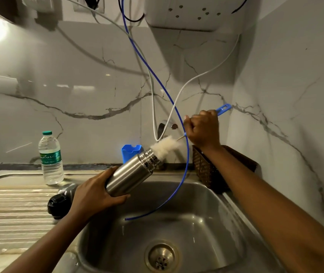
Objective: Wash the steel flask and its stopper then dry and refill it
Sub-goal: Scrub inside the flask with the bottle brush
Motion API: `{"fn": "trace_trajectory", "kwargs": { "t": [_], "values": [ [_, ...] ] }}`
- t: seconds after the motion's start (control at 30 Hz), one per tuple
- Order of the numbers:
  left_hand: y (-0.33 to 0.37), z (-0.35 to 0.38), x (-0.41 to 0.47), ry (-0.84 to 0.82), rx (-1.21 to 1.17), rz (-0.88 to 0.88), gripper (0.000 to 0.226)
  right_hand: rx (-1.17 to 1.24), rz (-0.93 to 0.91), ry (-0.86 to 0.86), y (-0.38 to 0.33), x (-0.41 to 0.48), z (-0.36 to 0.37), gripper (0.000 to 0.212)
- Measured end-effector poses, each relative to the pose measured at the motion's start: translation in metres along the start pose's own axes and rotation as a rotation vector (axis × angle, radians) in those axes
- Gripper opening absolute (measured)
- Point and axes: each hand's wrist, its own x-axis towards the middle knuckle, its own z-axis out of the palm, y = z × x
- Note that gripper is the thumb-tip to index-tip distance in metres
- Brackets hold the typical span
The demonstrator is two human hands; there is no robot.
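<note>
1. Two hands are working above the sink [226, 223], and each one is closing round an object
2. The left hand [96, 192] is gripping the steel flask [131, 172] at its base end, with the fingers curling over the top of the body and the thumb pressing along the underside
3. The steel flask is lying tilted over the rear left part of the basin, with its open mouth pointing up and to the right
4. The right hand [203, 129] is clenching as a tight fist round the blue handle of the bottle brush [166, 145]; the looped handle end is sticking out beyond the hand
5. The white bristles are sitting at the flask mouth, partly inside it
6. The black stopper [57, 203] is resting on the ribbed drainboard [9, 203], just left of the left wrist
7. A plastic water bottle [51, 158] is standing upright at the rear of the drainboard
8. A blue tube [186, 154] is hanging down between the flask and the right forearm, with its end over the basin
</note>
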Motion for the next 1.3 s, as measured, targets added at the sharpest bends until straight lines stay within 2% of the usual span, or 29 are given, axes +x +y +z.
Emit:
{"fn": "trace_trajectory", "kwargs": {
  "t": [0.1, 0.2, 0.33, 0.43, 0.5, 0.6, 0.7, 0.87, 0.93, 1.03, 1.1, 1.17, 1.3],
  "values": [
    [0.003, 0.001, 0.000, -0.003, -0.018, 0.009, 0.099, -0.021, -0.205, -0.037, -0.040, -0.020, 0.013, 0.048],
    [0.001, -0.001, 0.000, 0.010, -0.031, 0.000, 0.098, -0.072, -0.284, -0.057, -0.033, -0.013, 0.012, 0.047],
    [-0.002, -0.005, 0.000, -0.003, -0.013, -0.014, 0.098, -0.048, -0.079, -0.054, 0.018, 0.015, -0.006, 0.052],
    [0.001, -0.005, -0.002, -0.020, -0.022, -0.041, 0.093, -0.050, 0.003, 0.009, 0.014, 0.013, -0.005, 0.051],
    [0.004, -0.005, -0.002, -0.016, -0.022, -0.031, 0.091, -0.045, -0.117, 0.012, -0.010, 0.003, 0.000, 0.050],
    [0.007, -0.006, -0.001, -0.014, -0.033, -0.013, 0.091, -0.049, -0.263, -0.096, -0.047, -0.020, 0.013, 0.050],
    [-0.002, -0.008, 0.001, -0.010, -0.037, -0.022, 0.096, -0.107, -0.341, -0.067, -0.030, -0.009, 0.005, 0.046],
    [-0.011, -0.008, 0.004, -0.003, 0.007, -0.031, 0.099, -0.065, -0.053, -0.009, 0.010, 0.018, -0.011, 0.052],
    [-0.008, -0.007, 0.003, 0.000, 0.007, -0.023, 0.098, -0.069, -0.087, 0.020, -0.007, 0.012, -0.007, 0.051],
    [-0.002, -0.005, 0.003, -0.009, -0.010, 0.007, 0.095, -0.057, -0.228, -0.051, -0.048, -0.015, 0.009, 0.050],
    [-0.003, -0.006, 0.001, -0.013, -0.010, -0.003, 0.095, -0.068, -0.281, -0.086, -0.050, -0.022, 0.013, 0.051],
    [-0.007, -0.007, 0.002, -0.007, -0.013, -0.005, 0.096, -0.098, -0.237, -0.069, -0.030, -0.012, 0.009, 0.051],
    [-0.014, -0.008, 0.003, -0.022, 0.015, -0.026, 0.097, -0.042, -0.025, -0.032, 0.002, 0.010, -0.003, 0.053]
  ]
}}
